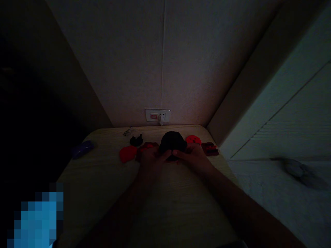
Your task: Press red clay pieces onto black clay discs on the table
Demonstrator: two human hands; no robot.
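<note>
In dim light both of my hands close on a dark, rounded, flattish piece [172, 140] at the far part of the wooden table [168, 206]. Its exact kind is too dark to make out. My left hand [153, 156] grips its lower left side, thumb on the near edge. At the lower right, my right hand [195, 156] pinches it with thumb and fingers. Beside my left hand lie a bright red flat piece [128, 154] and a darker red piece [139, 153], partly covered by the hand. Behind my right hand is a round red piece [193, 139] with dark spots.
Farther right lies a dark red piece [210, 149]. A small black lump [136, 140] and a thin chain-like item [128, 131] lie back left. A purple object [82, 149] is at the left edge. A wall socket [157, 115] with a plug sits behind the table.
</note>
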